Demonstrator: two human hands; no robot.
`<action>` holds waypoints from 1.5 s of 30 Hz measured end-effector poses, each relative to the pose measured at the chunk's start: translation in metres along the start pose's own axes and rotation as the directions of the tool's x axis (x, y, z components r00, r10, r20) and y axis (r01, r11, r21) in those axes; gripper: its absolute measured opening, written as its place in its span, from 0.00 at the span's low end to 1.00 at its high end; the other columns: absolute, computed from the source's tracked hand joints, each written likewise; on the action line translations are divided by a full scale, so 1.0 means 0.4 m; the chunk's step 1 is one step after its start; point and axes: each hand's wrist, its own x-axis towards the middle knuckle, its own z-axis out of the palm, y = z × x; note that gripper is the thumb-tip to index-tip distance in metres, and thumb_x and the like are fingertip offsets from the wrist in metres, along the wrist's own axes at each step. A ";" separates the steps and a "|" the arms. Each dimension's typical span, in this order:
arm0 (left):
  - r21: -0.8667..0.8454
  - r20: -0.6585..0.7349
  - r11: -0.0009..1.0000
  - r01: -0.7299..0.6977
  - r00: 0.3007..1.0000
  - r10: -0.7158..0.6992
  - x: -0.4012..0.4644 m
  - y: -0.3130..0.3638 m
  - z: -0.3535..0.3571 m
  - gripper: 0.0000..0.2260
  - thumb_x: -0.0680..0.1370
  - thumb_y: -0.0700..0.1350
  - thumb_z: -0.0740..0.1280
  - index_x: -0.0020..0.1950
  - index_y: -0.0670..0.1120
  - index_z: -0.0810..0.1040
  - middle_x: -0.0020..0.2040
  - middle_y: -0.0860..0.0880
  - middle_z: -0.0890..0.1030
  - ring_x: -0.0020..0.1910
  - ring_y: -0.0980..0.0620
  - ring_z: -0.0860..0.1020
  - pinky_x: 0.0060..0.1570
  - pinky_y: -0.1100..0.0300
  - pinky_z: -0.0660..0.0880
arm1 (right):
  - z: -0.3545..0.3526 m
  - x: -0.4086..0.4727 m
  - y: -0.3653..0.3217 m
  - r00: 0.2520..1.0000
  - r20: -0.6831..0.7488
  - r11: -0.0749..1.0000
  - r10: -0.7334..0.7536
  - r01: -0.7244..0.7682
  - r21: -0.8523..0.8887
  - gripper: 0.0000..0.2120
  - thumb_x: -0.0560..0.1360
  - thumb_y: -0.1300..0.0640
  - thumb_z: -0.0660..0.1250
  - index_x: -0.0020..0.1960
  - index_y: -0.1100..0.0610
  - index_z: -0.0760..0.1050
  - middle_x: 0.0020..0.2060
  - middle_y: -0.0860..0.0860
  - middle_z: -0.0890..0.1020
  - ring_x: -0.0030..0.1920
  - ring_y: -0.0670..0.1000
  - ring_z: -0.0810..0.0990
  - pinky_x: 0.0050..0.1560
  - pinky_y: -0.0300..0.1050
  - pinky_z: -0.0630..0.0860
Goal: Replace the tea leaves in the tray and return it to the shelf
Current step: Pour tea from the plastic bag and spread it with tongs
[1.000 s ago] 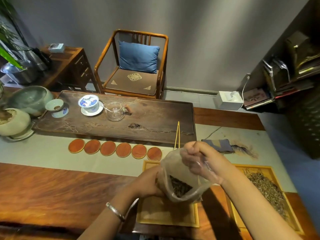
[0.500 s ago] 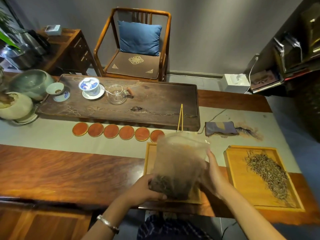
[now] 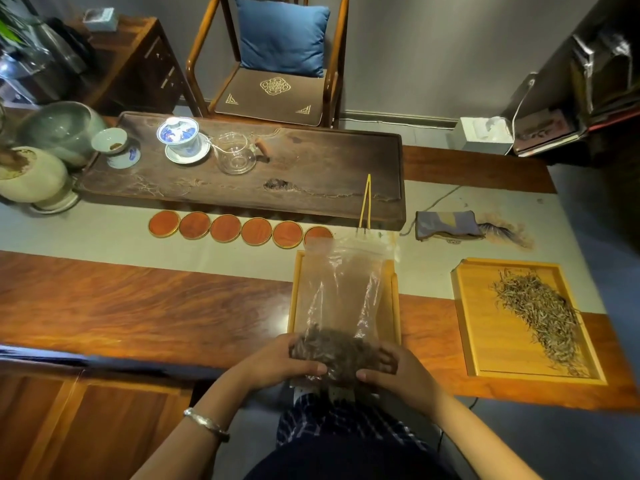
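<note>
A single head-worn wide-angle camera looked forward and steeply down over the long wooden table [image 3: 138,306] from its near edge. The table filled the middle ground close below the lens; beyond its far edge stood a chair [image 3: 273,64] against the wall.

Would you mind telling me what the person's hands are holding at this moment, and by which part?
Both hands, left hand and right hand, grip a clear plastic bag by its bottom end, where the dark tea leaves sit.
</note>
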 end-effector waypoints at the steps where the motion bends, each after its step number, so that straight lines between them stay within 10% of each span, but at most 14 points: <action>1: 0.006 0.008 1.000 0.011 1.000 -0.011 -0.004 -0.003 0.003 0.14 0.74 0.43 0.73 0.59 0.45 0.78 0.51 0.51 0.86 0.51 0.53 0.84 0.48 0.66 0.78 | 0.000 -0.008 0.005 1.000 -0.002 1.000 -0.004 0.003 -0.011 0.25 0.67 0.54 0.76 0.62 0.54 0.75 0.54 0.48 0.84 0.56 0.46 0.81 0.53 0.37 0.77; 10: -0.054 0.092 0.996 0.065 0.994 -0.060 -0.028 -0.004 0.035 0.02 0.79 0.46 0.68 0.49 0.49 0.79 0.40 0.53 0.86 0.37 0.55 0.83 0.40 0.61 0.81 | 0.006 -0.036 0.011 0.995 -0.066 0.996 0.068 -0.071 -0.048 0.06 0.75 0.53 0.69 0.46 0.54 0.83 0.39 0.47 0.86 0.43 0.44 0.83 0.43 0.34 0.74; 15: -0.115 0.032 0.991 0.066 0.998 -0.062 -0.021 0.011 0.035 0.14 0.78 0.45 0.68 0.60 0.40 0.77 0.55 0.43 0.84 0.48 0.49 0.84 0.42 0.58 0.81 | 0.003 -0.036 -0.015 0.990 -0.107 0.995 0.095 -0.097 -0.019 0.15 0.76 0.48 0.65 0.36 0.53 0.83 0.32 0.49 0.83 0.34 0.44 0.80 0.36 0.32 0.72; 22: -0.143 -0.068 0.989 0.025 0.997 -0.035 -0.014 0.046 0.025 0.08 0.78 0.43 0.67 0.56 0.42 0.78 0.45 0.51 0.86 0.39 0.53 0.84 0.36 0.62 0.80 | 0.001 -0.035 -0.046 0.985 -0.142 0.990 0.094 -0.078 0.120 0.23 0.69 0.43 0.68 0.37 0.65 0.82 0.31 0.59 0.83 0.31 0.50 0.80 0.31 0.33 0.73; 27: -0.109 -0.178 0.994 0.022 0.983 -0.042 -0.014 0.053 0.017 0.20 0.72 0.53 0.72 0.57 0.40 0.79 0.50 0.46 0.86 0.39 0.42 0.83 0.38 0.58 0.81 | 0.006 -0.030 -0.060 0.981 -0.175 0.993 0.080 -0.063 0.096 0.22 0.73 0.43 0.67 0.26 0.56 0.79 0.26 0.55 0.81 0.28 0.50 0.77 0.36 0.40 0.72; 36: -0.030 -0.239 1.000 0.002 0.971 -0.009 -0.027 0.074 0.013 0.23 0.70 0.57 0.70 0.57 0.42 0.80 0.47 0.46 0.85 0.34 0.45 0.84 0.43 0.57 0.80 | 0.003 -0.031 -0.087 0.974 -0.210 0.991 0.086 -0.062 0.122 0.17 0.69 0.47 0.72 0.41 0.63 0.82 0.23 0.48 0.77 0.25 0.46 0.74 0.33 0.39 0.72; 45: -0.043 -0.367 0.988 -0.148 0.922 0.123 -0.031 0.134 0.004 0.12 0.81 0.44 0.60 0.45 0.43 0.82 0.33 0.46 0.85 0.31 0.51 0.84 0.38 0.64 0.80 | -0.022 -0.041 -0.181 0.962 -0.271 0.993 -0.004 0.036 0.113 0.13 0.74 0.48 0.68 0.36 0.56 0.81 0.24 0.49 0.77 0.24 0.46 0.74 0.27 0.34 0.72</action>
